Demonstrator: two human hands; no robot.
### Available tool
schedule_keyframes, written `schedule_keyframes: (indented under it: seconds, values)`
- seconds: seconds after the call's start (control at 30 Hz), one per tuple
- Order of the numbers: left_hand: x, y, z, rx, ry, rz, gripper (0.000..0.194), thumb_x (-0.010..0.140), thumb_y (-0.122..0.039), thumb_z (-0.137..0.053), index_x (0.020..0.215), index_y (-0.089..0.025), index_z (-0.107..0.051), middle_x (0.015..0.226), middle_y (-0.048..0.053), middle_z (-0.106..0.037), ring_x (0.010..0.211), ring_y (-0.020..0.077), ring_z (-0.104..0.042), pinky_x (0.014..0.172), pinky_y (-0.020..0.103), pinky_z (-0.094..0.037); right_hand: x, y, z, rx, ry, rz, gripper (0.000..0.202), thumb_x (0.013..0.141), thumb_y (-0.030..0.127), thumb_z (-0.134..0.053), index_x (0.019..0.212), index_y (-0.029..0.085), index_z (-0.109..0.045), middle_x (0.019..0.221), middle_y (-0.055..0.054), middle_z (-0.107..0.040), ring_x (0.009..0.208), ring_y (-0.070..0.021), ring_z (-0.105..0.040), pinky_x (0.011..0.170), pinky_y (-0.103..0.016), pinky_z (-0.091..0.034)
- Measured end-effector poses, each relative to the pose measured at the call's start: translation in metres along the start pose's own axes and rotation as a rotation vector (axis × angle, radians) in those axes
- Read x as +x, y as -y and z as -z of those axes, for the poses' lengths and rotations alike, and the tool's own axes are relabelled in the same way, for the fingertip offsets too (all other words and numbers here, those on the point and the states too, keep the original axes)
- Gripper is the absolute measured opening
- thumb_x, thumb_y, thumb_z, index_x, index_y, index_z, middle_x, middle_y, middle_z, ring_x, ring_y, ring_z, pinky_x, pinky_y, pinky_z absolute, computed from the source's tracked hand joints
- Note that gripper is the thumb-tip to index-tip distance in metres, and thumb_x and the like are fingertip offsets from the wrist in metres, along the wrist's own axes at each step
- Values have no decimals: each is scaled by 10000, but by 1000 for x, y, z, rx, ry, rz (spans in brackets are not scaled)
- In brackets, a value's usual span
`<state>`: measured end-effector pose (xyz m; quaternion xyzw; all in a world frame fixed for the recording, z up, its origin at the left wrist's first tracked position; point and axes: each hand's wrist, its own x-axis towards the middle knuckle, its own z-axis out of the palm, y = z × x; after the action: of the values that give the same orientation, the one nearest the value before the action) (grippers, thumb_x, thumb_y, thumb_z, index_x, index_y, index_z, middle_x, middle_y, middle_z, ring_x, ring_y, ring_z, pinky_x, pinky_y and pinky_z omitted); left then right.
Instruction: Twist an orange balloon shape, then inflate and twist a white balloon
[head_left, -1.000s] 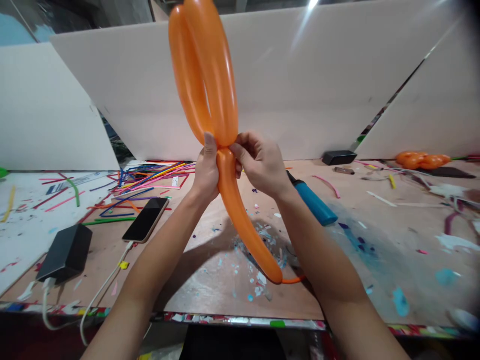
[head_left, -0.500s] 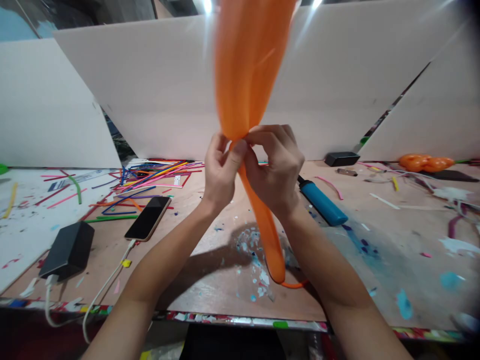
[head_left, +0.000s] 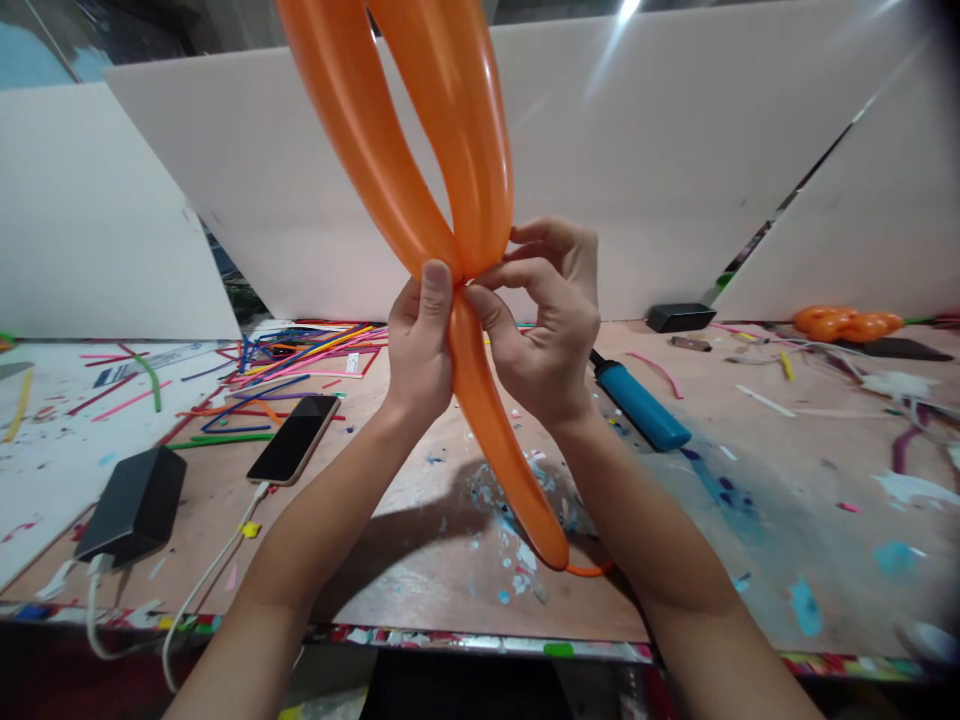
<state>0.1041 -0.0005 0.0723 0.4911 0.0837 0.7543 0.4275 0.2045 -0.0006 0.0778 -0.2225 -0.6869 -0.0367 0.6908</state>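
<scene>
An inflated orange balloon [head_left: 504, 440] is pinched to a narrow joint between my hands. Above the joint, two long inflated lengths rise side by side with a gap between them and run out of the top of the view. Below it, a thinner section slants down to the table and ends in an uninflated orange tail. My left hand [head_left: 421, 350] is closed around the balloon just left of the joint, thumb up against it. My right hand [head_left: 544, 320] pinches at the joint from the right with thumb and index finger.
On the left lie a phone [head_left: 294, 440] with a cable, a black box [head_left: 132, 505] and several loose uninflated balloons [head_left: 322, 360]. To the right are a blue hand pump [head_left: 643, 408], a small black box [head_left: 680, 318] and orange balloon bubbles [head_left: 847, 324]. White panels [head_left: 630, 170] stand behind.
The two upper balloon lengths have swung left and spread apart, opening a gap between them. My left hand has shifted slightly left and lower. Both hands keep hold near the joint.
</scene>
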Motion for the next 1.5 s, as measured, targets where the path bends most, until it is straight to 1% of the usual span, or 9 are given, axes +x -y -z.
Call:
schedule_keyframes:
  seconds: [0.13,0.23,0.4,0.57,0.73,0.9,1.03,1.27,1.5]
  values:
    - [1,-4,-1,-8,-15,27,377,910,-582,-617,872,-219,-715,1020,29,-741,1211,220,-634,999,320,-552,3,-3,0,187,67,-45,84,959,281,-621,887,239,-623,1145,-70,-631,1117,-214,-627,1008,-420,-547]
    - [1,-4,-2,-3,19,71,383,960,-569,-543,848,-238,-698,997,10,-739,1152,202,-663,916,294,-577,6,-11,1,319,203,-179,239,964,452,-595,880,228,-596,1076,-59,-666,995,-197,-661,820,-353,-598]
    - [0,-1,0,-71,126,198,538,898,-706,-508,805,-198,-657,713,23,-637,624,135,-616,584,280,-529,12,-22,5,380,343,-311,472,866,683,-609,837,212,-618,868,-29,-631,777,-157,-631,591,-274,-533]
    - [6,2,3,-67,63,252,485,820,-665,-667,974,-206,-645,888,28,-691,727,144,-672,682,268,-564,10,-24,2,297,242,-245,358,921,568,-606,847,220,-638,988,-55,-654,909,-189,-653,713,-327,-570]
    - [12,10,12,38,-93,94,416,766,-545,-796,993,-244,-619,991,16,-716,1023,191,-701,821,259,-564,3,-21,-4,48,45,-38,127,936,350,-640,908,238,-691,1047,-59,-632,1021,-207,-635,874,-403,-552]
    - [4,5,9,34,86,46,382,865,-564,-657,1034,-222,-637,1074,56,-702,1188,252,-643,969,345,-541,0,-11,-3,-74,-27,146,91,926,256,-648,897,226,-729,912,-51,-640,876,-194,-626,792,-383,-546]
    - [-2,4,3,35,194,-3,394,806,-538,-732,993,-203,-645,1025,56,-683,1106,239,-662,948,337,-545,-1,-7,-1,-212,27,167,171,963,264,-578,897,232,-733,877,-56,-651,869,-211,-616,808,-406,-535]
    - [12,5,16,341,-31,-72,506,820,-674,-658,814,-168,-641,754,23,-637,836,178,-677,725,273,-536,0,6,6,-481,170,150,130,941,259,-607,912,282,-733,1279,-82,-640,1268,-341,-520,1035,-561,-413]
    - [22,-8,30,608,83,-293,457,824,-596,-713,1037,-203,-619,972,44,-649,927,181,-667,787,285,-550,8,3,9,-603,321,188,173,970,331,-564,867,296,-699,1358,-37,-651,1456,-352,-379,1132,-662,-285]
